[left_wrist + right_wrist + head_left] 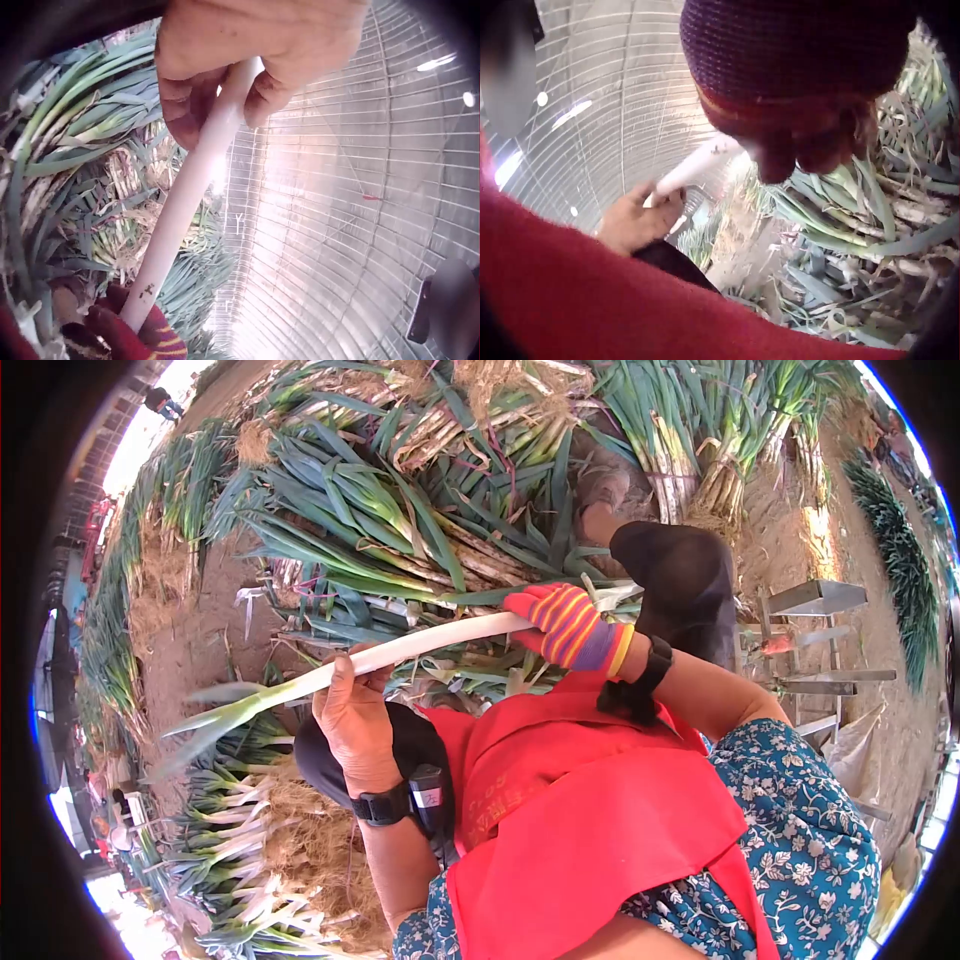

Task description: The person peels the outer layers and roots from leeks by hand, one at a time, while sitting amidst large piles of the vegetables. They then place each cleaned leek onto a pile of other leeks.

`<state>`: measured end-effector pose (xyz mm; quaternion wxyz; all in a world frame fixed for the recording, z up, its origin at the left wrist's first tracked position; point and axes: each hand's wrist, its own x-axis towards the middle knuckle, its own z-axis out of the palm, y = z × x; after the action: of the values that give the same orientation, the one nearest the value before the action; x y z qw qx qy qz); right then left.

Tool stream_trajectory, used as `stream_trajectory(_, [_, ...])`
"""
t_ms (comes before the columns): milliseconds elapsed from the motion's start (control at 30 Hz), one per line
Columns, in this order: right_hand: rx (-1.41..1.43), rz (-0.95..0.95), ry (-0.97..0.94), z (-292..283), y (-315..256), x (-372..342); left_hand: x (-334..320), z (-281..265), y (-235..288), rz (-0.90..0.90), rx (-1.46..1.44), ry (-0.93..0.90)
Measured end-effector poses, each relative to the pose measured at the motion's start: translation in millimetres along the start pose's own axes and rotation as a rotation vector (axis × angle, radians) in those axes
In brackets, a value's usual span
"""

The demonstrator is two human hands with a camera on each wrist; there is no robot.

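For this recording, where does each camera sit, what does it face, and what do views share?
Head: worn on the head, looking forward and down at the bare left hand and gloved right hand holding a white stalk; forearms and red apron show.
Left wrist: looks past the left hand along the white stalk to the right hand, leafy bundles and ribbed roof beyond.
Right wrist: looks past the right hand to the left hand; red cloth fills the lower left.
Shared: both wrist views show the white stalk, both hands and ribbed roof.

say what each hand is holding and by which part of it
One leek: the bare left hand pinches its white stem near the green leaves; the gloved right hand grips the end opposite the leaves.
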<state>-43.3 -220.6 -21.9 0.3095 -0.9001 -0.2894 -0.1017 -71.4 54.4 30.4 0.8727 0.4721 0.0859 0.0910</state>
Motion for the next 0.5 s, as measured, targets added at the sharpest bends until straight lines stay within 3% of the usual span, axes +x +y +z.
stream_trajectory(33, [-0.077,-0.111,0.151,6.7,4.3,-3.3,2.4,-6.6,-2.3,-0.037,-0.025,0.008])
stream_trajectory(133, [-0.05,-0.107,0.177,-8.8,1.3,1.9,5.0,-13.6,-3.0,-0.095,-0.115,-0.025])
stream_trajectory(200, [-0.006,-0.092,0.126,-23.3,-2.1,6.8,3.9,-12.6,-0.8,-0.126,-0.168,-0.046])
stream_trajectory(300, [0.232,0.128,-0.043,-26.8,11.9,6.7,-0.8,-7.0,4.1,-0.087,-0.198,-0.183])
stream_trajectory(400, [0.21,0.183,-0.176,-29.7,22.5,3.4,-1.7,-3.5,6.5,-0.05,-0.194,-0.341])
stream_trajectory(467, [0.116,0.135,-0.104,-25.7,19.5,2.2,-3.1,4.6,6.4,-0.02,-0.184,-0.343])
stream_trajectory(500, [-0.033,0.045,0.026,-20.6,19.9,0.9,-3.9,8.4,6.9,-0.08,-0.145,-0.265])
